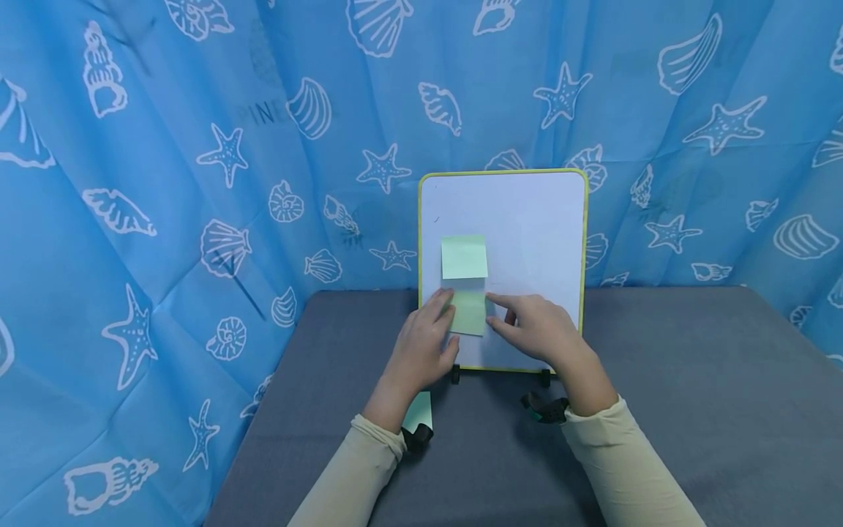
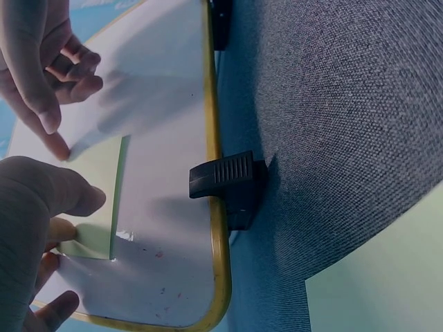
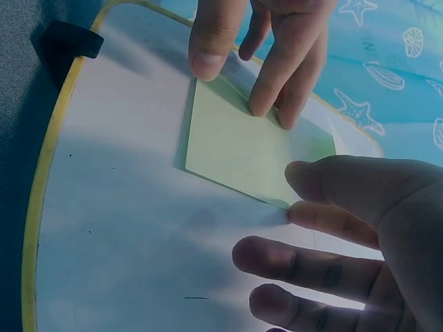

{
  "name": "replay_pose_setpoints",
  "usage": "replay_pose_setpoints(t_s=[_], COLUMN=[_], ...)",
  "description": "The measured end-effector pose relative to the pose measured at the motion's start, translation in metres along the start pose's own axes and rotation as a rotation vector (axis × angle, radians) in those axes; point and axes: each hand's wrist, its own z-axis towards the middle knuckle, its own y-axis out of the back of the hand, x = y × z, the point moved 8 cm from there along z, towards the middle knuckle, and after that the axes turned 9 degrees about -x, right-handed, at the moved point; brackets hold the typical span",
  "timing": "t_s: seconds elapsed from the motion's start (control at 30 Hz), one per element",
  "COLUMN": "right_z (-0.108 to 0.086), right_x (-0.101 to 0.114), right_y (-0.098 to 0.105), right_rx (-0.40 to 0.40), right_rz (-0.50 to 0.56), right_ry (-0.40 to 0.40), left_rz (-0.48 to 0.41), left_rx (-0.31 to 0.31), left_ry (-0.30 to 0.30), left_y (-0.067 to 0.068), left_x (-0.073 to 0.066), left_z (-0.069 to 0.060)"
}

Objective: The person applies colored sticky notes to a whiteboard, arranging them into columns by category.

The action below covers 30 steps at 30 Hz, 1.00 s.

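Observation:
A light green sticky note (image 1: pixel 469 315) lies on the left part of a small whiteboard (image 1: pixel 536 241) with a yellow rim. My left hand (image 1: pixel 420 344) rests its fingertips on the left side of this note, as the right wrist view also shows. At the opposite side, my right hand (image 1: pixel 538 328) touches the note's edge with the index fingertip. The right thumb is close to the same edge, apart from the index finger; its exact contact is unclear. Just above, another green sticky note (image 1: pixel 464 256) hangs on the board, its lower edge lifted slightly.
Black clips (image 1: pixel 546 378) hold the board's lower edge on a grey cloth-covered table (image 1: pixel 691 395). More green paper (image 1: pixel 421 411) lies below my left wrist, partly hidden. Behind the board hangs a blue curtain (image 1: pixel 487 139) with white shells and starfish.

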Motion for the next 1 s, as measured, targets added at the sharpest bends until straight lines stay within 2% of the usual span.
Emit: replay_pose_setpoints(t_s=[0.5,0.8,1.0], right_z=[-0.002,0.004,-0.004], right_x=[0.002,0.022,0.022], right_y=[0.0,0.011,0.014], right_rx=[0.002,-0.118,-0.116], right_rz=[-0.03,-0.05,-0.02], right_ry=[0.005,0.109,0.13], left_rz=[0.012,0.023,0.018], left_rx=[0.004,-0.003,0.013], left_ry=[-0.004,0.005,-0.017], left_y=[-0.002,0.003,-0.002], left_x=[0.001,0.006,0.001], left_z=[0.0,-0.002,0.0])
